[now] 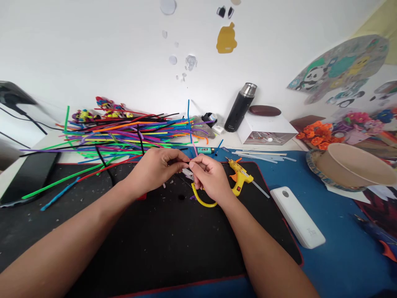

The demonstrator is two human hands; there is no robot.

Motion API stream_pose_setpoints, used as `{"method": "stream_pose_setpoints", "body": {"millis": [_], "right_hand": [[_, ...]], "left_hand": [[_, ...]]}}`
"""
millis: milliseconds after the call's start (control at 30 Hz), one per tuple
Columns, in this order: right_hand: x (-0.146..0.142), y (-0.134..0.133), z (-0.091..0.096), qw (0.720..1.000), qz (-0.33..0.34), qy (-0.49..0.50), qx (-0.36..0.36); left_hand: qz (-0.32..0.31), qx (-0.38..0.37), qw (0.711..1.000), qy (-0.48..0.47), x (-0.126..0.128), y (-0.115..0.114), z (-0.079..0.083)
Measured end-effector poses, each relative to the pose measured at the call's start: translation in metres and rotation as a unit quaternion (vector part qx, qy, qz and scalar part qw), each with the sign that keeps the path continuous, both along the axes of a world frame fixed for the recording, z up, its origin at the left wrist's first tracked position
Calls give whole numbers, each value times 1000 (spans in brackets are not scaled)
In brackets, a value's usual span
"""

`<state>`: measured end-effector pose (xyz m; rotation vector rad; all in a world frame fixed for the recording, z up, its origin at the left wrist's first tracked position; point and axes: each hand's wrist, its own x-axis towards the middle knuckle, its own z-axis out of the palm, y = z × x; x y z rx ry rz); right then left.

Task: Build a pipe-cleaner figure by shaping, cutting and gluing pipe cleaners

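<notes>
Between my fingertips, over the far middle of the black mat [173,248]: a thin dark piece [187,162], mostly covered by my own fingers; kind and texture can't be told. Grip closed on it from both sides, thumb against forefinger on each hand, left hand [158,167] and right hand [212,180] nearly tip to tip.

Writing: nothing I can read. Pale marks low on the black flask [238,109], a faint mark on the white power bank [297,217], a small printed figure on the teal lighter [204,150]; all too small.

Close in: a pink stem [194,147] rises just behind my right fingers; whether I hold it, can't tell. Silver metal tool [188,174] under my fingertips, partly hidden. Smooth yellow curved strand [204,204] bowing below the right hand. Yellow glue gun [239,176] right of that hand, translucent stick [261,189] out of its back, red switch on the handle.

Farther: fuzzy pipe cleaners [124,134] in a loose, many-coloured heap along the wall, some straying onto the mat left of me. Flask leaning by a white box [266,128]; brown oval case [265,110] on top. Pale thin sticks [260,155] lie in front. Far right, orange fuzzy flowers [316,134] behind a beige bowl [362,165].

Pose: forearms angle inward from both lower corners, wrists low, knuckles up.
</notes>
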<state>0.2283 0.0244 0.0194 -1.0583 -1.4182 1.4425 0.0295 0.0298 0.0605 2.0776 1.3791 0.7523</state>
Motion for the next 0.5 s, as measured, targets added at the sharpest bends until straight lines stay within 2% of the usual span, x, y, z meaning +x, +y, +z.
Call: {"method": "stream_pose_setpoints", "body": {"millis": [333,500], "right_hand": [[-1,0,-3,1000,2,-6,-3],[0,1,-1,1000,2,26,-11]], "left_hand": [[-2,-10,1000,2,0,1,-2],[6,-30,999,-45,-1,2,-6]]}}
